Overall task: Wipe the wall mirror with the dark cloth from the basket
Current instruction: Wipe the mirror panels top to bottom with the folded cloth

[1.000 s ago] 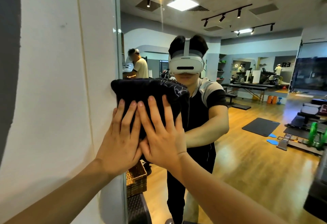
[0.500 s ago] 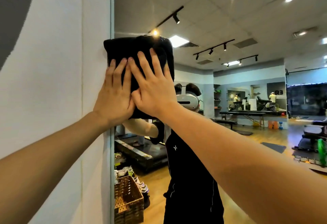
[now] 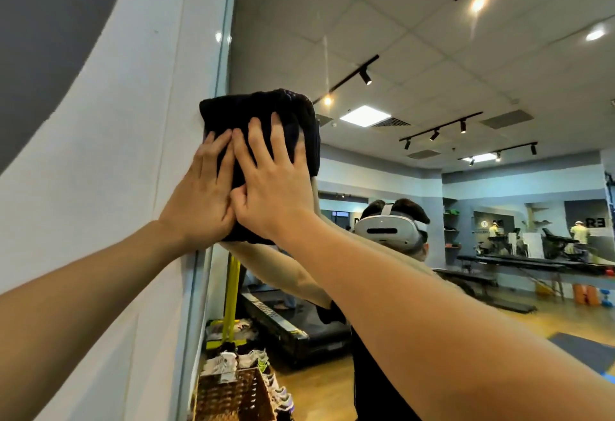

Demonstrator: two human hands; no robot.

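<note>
**Against the glass, both palms flat on the cloth**

At the centre-left of the frame, two bare hands press a folded dark knitted cloth [image 3: 266, 111] flat against the large frameless wall mirror [image 3: 416, 54]. Fingers of both hands are straight and slightly fanned, pointing up; neither hand curls round the fabric, they simply push it onto the glass. The left hand [image 3: 203, 191] lies over the cloth's left part, right at the mirror's left edge where it meets the white painted wall [image 3: 109, 187]. The right hand [image 3: 276, 187] sits just beside it, thumbs touching near the cloth's lower edge, with its fingers spread wider across the middle of the fabric. The cloth's top and right side stand clear of the fingers.

Both forearms rise steeply from the bottom corners of the frame, the left from the lower left, the right from the lower right, meeting at the cloth.

Reflected in the mirror, to the right of the hands, is the person's white head-worn headset [image 3: 387, 232]. At the bottom centre stands a brown woven wicker basket [image 3: 229, 397], beside pale sneakers [image 3: 253, 359]. A black treadmill [image 3: 293, 324] and a yellow-green upright post [image 3: 231, 291] show above them.
</note>
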